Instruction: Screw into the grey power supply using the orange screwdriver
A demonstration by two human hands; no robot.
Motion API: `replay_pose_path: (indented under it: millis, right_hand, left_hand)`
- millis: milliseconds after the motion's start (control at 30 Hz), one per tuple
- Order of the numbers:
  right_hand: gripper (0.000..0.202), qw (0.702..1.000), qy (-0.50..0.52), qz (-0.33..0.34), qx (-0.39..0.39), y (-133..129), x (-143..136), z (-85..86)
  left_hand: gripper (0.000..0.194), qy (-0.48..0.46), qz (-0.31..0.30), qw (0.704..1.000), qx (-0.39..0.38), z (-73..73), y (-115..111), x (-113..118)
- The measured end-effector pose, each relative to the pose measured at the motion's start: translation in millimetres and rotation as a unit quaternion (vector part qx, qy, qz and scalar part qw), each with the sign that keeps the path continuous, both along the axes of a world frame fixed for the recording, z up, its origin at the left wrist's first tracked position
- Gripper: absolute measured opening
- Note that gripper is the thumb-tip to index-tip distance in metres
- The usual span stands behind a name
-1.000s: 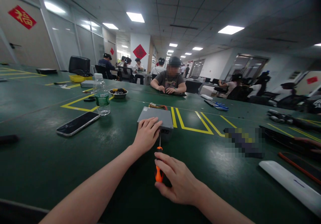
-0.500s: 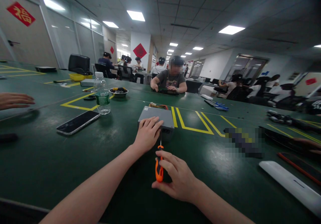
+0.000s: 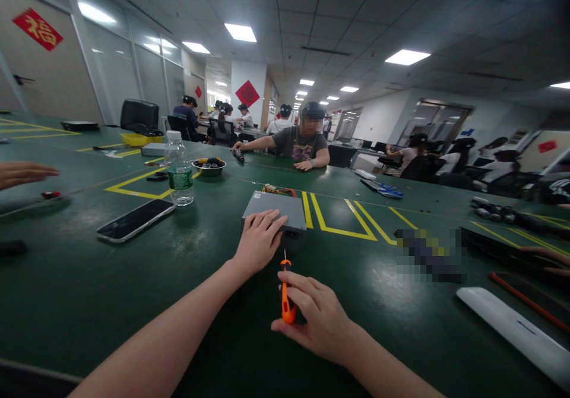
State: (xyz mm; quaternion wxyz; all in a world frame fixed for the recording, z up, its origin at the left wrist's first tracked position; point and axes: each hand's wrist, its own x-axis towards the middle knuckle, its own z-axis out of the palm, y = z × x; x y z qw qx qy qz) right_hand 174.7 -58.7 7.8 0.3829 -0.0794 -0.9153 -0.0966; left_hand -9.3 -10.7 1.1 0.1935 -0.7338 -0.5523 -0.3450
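Observation:
A grey metal box (image 3: 291,209) with coloured cables at its far edge sits on the green table (image 3: 214,338). My left hand (image 3: 260,237) lies on top of its near left part, fingers spread. In front of the box, my right hand (image 3: 312,312) grips an orange and black screwdriver (image 3: 288,303) between fingers and thumb. The screwdriver's shaft points away from me toward the near side of the box. Whether its tip touches the box is too small to tell.
Left of the box are a phone (image 3: 136,220), a water bottle (image 3: 180,175) and a metal bowl (image 3: 209,167). A white case (image 3: 512,321) lies at the right. Another person's hand (image 3: 27,174) is at the left edge; a person (image 3: 303,142) sits opposite.
The screwdriver has turned in my right hand, showing its handle from another side. The person opposite has stretched an arm out to a dark object. My left hand stays on the box.

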Motion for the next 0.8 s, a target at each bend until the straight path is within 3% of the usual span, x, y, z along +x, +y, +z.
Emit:
replay_pose_path:
  millis: [133, 267, 367, 533, 633, 800]
  right_hand:
    - [0.029, 0.997, -0.067, -0.018, 0.014, -6, -1, 8.2]
    - [0.022, 0.998, -0.02, -0.015, 0.052, -6, -6, 7.3]
    - [0.019, 0.999, 0.004, -0.003, 0.039, -2, -6, 0.1]
    - [0.032, 0.999, -0.044, -0.001, -0.008, -4, -2, 1.2]
    - [0.029, 0.997, -0.069, -0.014, 0.018, -6, -2, 7.2]
    - [0.024, 0.999, -0.013, -0.002, 0.042, -3, -5, 4.3]
  left_hand:
    - [0.034, 0.001, -0.001, 1.0, -0.003, 0.2, 0, 0]
    - [0.035, 0.004, -0.004, 1.0, -0.004, 0.6, -1, 0]
    - [0.035, 0.002, -0.003, 1.0, -0.003, 0.5, -1, 0]
    - [0.035, 0.001, 0.0, 1.0, -0.006, -0.3, 0, 0]
    - [0.035, 0.006, 0.001, 1.0, -0.01, -0.6, 0, 0]
    - [0.035, 0.009, 0.005, 1.0, -0.008, -1.1, 1, -1]
